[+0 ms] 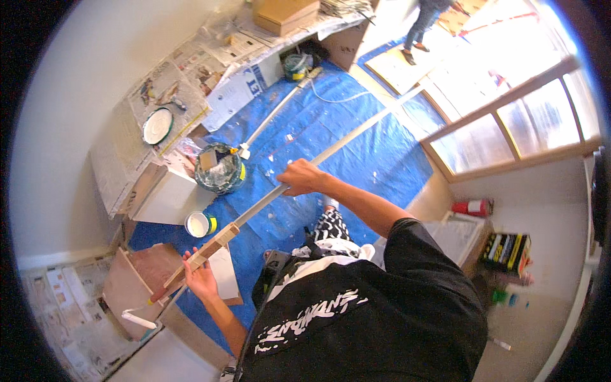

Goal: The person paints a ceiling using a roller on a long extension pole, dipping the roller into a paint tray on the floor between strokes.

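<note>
A long pale pole (350, 135) runs slantwise across the view, from far right down to near left. At its near-left end are wooden pieces (223, 237) and a paint roller (139, 319) with a reddish grip. My right hand (302, 177) is closed round the pole at mid-length, knuckles up. Lower down, my left hand (201, 279) supports the wooden part from beneath, palm turned up and fingertips showing at its far side. Beyond the pole stands a paint-smeared bucket (239, 181). Closer to my left hand is a small tub of white paint (198, 224).
Blue sheeting (388, 170) covers the floor. A newspaper-covered counter (191, 70) along the left wall bears a paint lid (157, 125) and a cardboard box (284, 16). Another pole (273, 116) leans by the bucket. Right are a framed glazed door (474, 143) and a fire extinguisher (472, 207); another person (423, 28) stands beyond.
</note>
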A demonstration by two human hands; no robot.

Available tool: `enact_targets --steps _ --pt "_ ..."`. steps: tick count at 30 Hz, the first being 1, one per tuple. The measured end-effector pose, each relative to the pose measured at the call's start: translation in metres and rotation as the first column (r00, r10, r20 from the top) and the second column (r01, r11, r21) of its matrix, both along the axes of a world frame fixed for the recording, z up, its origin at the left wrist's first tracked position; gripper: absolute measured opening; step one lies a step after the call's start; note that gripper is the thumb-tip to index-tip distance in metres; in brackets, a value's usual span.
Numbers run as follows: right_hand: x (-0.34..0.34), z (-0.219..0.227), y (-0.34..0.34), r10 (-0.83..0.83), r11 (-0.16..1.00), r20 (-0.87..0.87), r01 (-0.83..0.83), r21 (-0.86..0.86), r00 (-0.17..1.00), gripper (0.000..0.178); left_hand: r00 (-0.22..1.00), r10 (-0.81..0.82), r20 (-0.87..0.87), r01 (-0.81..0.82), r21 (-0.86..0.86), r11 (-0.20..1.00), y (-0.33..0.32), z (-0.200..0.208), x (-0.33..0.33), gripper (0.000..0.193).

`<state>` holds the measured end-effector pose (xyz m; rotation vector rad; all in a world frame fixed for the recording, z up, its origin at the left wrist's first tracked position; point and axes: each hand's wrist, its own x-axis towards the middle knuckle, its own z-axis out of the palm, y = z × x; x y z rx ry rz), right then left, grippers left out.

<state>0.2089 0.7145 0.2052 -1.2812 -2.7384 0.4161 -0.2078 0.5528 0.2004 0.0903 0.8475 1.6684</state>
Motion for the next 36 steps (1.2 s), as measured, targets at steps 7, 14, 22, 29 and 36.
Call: enact_targets --steps 7,14,22,29,36 --pt "0.158 0.010 0.065 0.021 0.996 -0.059 -0.016 0.085 0.998 0.028 0.990 0.086 -0.109 -0.087 -0.003 0.996 0.022 -0.050 0.079 0.023" --pt "0.285 0.023 0.138 0.051 0.999 0.125 -0.048 -0.026 0.991 0.026 0.976 0.204 0.079 -0.176 -0.271 0.946 0.098 -0.088 0.246 0.029" --pt "0.312 0.016 0.206 0.145 0.988 0.154 -0.134 -0.079 0.977 0.027 0.919 0.377 0.110 -0.330 -0.306 0.893 0.182 -0.183 0.307 0.024" --pt "0.246 -0.032 0.225 0.266 0.949 0.146 -0.232 -0.213 0.953 0.027 0.857 0.484 0.176 -0.361 -0.466 0.808 0.272 -0.198 0.323 0.021" --pt "0.189 -0.001 0.272 0.392 0.767 -0.076 -0.371 -0.524 0.917 0.040 0.833 0.501 0.232 -0.402 -0.368 0.838 0.314 -0.242 0.279 0.016"
